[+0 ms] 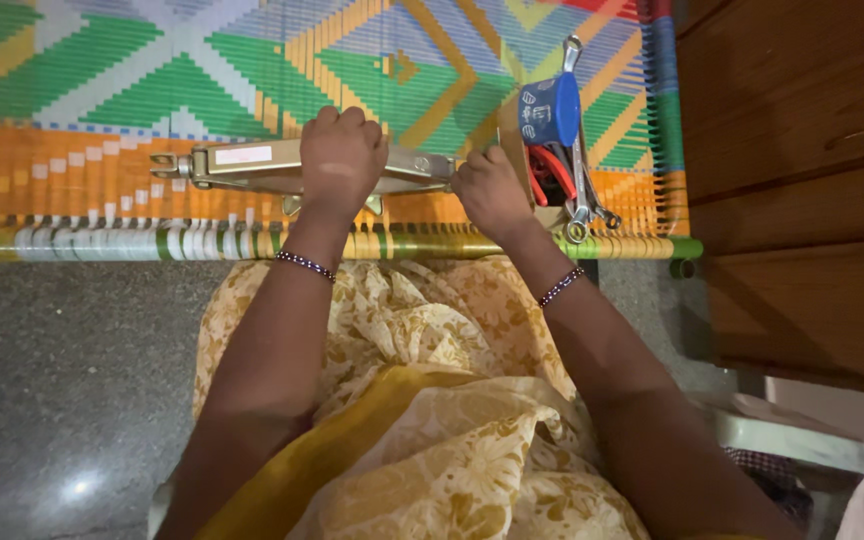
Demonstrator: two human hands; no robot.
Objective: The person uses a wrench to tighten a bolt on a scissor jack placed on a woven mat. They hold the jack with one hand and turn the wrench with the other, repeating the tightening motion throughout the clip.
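Left hand (340,155) was closed over the middle of a folded metal scissor jack (252,165) lying flat on a bright woven cot (102,80). Right hand (492,190) gripped the jack's right end, fingers curled. Just right of the jack: a blue round container (549,110), red-handled pliers (550,172) and spanners (582,190), crowded at the cot's edge. A wooden cabinet (802,150) stood right of the jack. Risk, as I judge it: the jack's hinged arms could pinch fingers, or a shove rightward could knock tools off the cot.
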